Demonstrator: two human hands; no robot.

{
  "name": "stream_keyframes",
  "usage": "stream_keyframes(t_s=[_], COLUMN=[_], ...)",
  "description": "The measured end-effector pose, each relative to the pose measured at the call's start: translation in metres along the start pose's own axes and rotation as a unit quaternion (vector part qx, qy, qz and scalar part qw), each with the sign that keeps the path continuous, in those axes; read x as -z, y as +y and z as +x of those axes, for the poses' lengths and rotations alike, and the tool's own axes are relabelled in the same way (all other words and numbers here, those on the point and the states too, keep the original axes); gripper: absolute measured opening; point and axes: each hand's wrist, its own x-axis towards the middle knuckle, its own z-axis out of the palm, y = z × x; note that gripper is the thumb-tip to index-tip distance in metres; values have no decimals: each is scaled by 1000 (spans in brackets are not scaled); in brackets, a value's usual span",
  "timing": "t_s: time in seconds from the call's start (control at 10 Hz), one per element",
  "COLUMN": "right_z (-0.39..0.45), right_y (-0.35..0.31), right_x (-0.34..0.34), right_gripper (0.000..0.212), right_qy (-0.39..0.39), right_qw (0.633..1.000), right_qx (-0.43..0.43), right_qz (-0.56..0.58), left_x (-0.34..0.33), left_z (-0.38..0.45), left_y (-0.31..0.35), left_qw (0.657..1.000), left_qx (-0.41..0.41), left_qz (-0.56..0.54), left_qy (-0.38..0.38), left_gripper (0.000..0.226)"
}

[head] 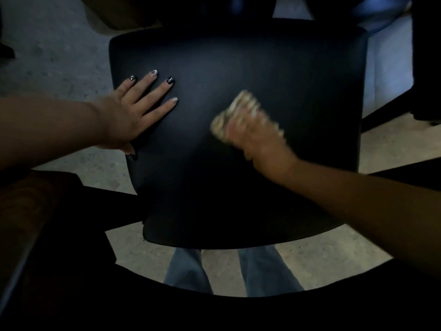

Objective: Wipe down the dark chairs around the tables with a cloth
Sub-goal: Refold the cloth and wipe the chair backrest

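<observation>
smooth dark padded chair seat (238, 144)

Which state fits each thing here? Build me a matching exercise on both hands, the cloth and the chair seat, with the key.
Things:
1. left hand
2. right hand
3. pale crumpled cloth
4. dark padded chair seat

States:
A. blurred, on the cloth
B. under both hands
C. flat, fingers spread
D. pressed beneath a hand

Pairs: 1-C, 2-A, 3-D, 4-B
</observation>
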Motion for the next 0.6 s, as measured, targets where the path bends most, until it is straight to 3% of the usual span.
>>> stream_keyframes(t_s=[0.1, 0.2, 0.3, 0.4, 0.5, 0.6], right_z=[-65, -109, -102, -78, -61, -60], right_y=[-42, -38, -34, 6, 42, 65], right_x=[-45, -44, -43, -24, 8, 20], right_gripper=[48, 51, 46, 41, 40, 36], right_qy=[-150, -293, -327, -285, -158, -62], right_qw=[960, 916, 836, 876, 918, 977], right_qx=[228, 261, 434, 389, 362, 199], right_qz=[-68, -85, -82, -1, -38, 49], left_x=[4, 14, 28, 32, 33, 34], left_z=[-3, -2, 5, 12, 11, 9], left_y=[2, 5, 16, 26, 25, 22], left_qw=[1000, 997, 993, 992, 991, 992], left_qx=[-16, -68, -119, -120, -123, -119], left_qz=[-6, -13, -15, -16, -25, -41], left_qy=[16, 37, 17, -39, -37, -28], left_gripper=[148, 143, 134, 136, 135, 132])
